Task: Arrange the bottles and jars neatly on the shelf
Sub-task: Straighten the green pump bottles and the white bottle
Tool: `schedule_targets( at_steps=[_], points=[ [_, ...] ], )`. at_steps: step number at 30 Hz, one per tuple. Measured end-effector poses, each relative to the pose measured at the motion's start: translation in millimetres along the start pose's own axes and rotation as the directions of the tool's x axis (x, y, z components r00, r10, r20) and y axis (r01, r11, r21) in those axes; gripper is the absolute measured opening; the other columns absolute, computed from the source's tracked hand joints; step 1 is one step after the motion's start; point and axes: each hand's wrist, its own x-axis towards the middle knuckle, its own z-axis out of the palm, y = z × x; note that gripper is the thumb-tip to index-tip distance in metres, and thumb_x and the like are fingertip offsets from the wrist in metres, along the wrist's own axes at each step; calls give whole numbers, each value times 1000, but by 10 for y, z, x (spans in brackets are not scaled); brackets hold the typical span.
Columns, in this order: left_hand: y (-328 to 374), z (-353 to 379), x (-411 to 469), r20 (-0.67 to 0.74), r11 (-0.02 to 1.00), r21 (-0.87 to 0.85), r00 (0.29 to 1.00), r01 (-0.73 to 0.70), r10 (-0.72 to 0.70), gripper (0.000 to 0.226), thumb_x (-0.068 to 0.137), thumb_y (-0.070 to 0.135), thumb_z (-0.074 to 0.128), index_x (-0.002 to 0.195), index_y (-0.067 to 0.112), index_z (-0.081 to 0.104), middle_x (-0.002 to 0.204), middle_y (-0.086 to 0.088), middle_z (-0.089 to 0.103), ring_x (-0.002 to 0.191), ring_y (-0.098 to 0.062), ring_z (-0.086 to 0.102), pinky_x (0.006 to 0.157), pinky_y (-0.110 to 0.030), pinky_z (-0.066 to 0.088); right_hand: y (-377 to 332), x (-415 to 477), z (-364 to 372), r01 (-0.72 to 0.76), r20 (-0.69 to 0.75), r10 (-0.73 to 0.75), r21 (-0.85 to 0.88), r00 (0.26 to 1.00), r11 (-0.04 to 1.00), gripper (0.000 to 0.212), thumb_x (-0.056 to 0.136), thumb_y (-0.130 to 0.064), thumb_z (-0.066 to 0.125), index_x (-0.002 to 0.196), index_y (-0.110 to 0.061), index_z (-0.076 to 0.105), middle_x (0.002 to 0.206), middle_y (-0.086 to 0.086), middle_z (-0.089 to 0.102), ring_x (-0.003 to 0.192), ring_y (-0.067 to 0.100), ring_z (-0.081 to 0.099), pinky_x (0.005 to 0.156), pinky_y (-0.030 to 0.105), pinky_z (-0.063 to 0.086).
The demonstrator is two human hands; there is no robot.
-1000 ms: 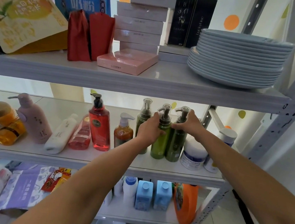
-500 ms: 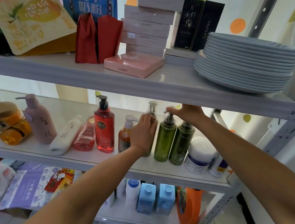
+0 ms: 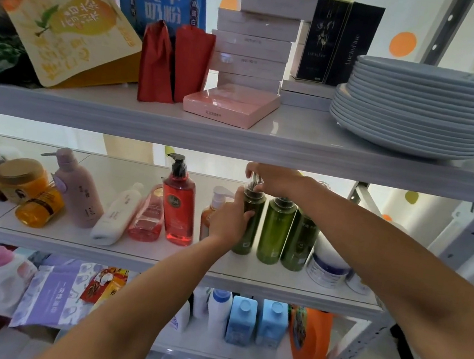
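Left hand (image 3: 228, 219) is wrapped round the body of the dark green pump bottle (image 3: 247, 238), fingers curled on its side. The right hand (image 3: 275, 180) pinches that bottle's pump head from above, tight under the upper shelf (image 3: 234, 145). The bottle is upright on the middle shelf (image 3: 158, 256), a little right of the red pump bottle (image 3: 179, 201). An amber pump bottle (image 3: 208, 215) sits between the two, half hidden by the left hand. Further right of the red one, past the held bottle, come a light green bottle (image 3: 275, 230), a second dark green bottle (image 3: 300, 240) and a white jar (image 3: 325, 268). Left of the red one, a pink bottle (image 3: 148, 215) leans toward it. Then a tilted white bottle (image 3: 116, 217), a lilac pump bottle (image 3: 79, 190), a small orange jar (image 3: 40, 206) and a gold-lidded jar (image 3: 21, 176).
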Motion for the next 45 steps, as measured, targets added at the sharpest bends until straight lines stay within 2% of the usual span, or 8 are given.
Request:
schedule_targets(
  at_steps=[8,16,21,26,30,36,40,45],
  points=[
    [7,39,-27,18,997,-67,999,-45,46,58,98,31,43,148,19,15,97,-12,70,84,-28,67,79,-45,55,13,-65,-24,6,26,-6,17,1000,1000,31,90,-16,60,120,-15,51,114,5,59,101,21,55,72,27,37],
    [-65,-42,-147,-10,994,7,994,-107,107,57,100,37,40,149,19,18,94,-7,70,89,-24,66,78,-30,39,26,-44,-59,20,118,-33,116,992,993,35,86,-16,64,118,-13,51,107,3,56,95,22,54,82,35,44],
    [-352,-1,-258,-85,993,-51,991,-107,103,46,96,40,47,134,16,36,90,-10,67,82,-32,67,69,-36,53,52,-23,-79,15,164,-42,162,986,987,44,80,-14,72,118,-13,50,103,1,49,93,20,49,79,35,42],
    [-696,-16,-370,-54,999,-17,998,-33,33,44,95,41,47,128,15,34,97,-10,68,81,-31,68,66,-32,51,-14,19,-70,-21,238,-18,162,971,987,60,75,-46,74,123,-19,49,123,-1,47,111,21,49,92,37,43],
    [-789,-52,-405,-64,994,25,992,111,-109,49,93,46,50,127,14,37,96,-10,68,83,-27,67,61,-27,40,-256,78,0,67,94,-62,-49,994,997,65,81,-62,57,131,-21,48,134,-1,52,121,21,50,94,36,42],
    [-900,2,-327,40,964,229,988,136,-148,50,91,58,42,108,12,51,95,-8,68,84,-24,65,65,-30,44,-708,320,199,147,68,-132,-311,989,939,55,87,-53,53,130,-17,50,119,5,63,110,26,59,83,34,48],
    [-958,73,-288,146,961,244,975,128,-167,48,89,54,51,109,10,57,102,-8,69,90,-25,65,70,-31,47,-775,358,227,111,139,-71,-313,988,943,29,87,-24,57,112,-9,62,109,8,66,98,26,63,70,30,42],
    [-1011,125,-235,177,976,197,975,96,-132,52,87,57,51,108,9,58,102,-10,69,91,-26,66,73,-35,50,-752,378,224,92,142,-50,-309,989,947,26,88,-24,62,108,-7,64,105,7,66,86,21,60,68,30,43]
  ],
)
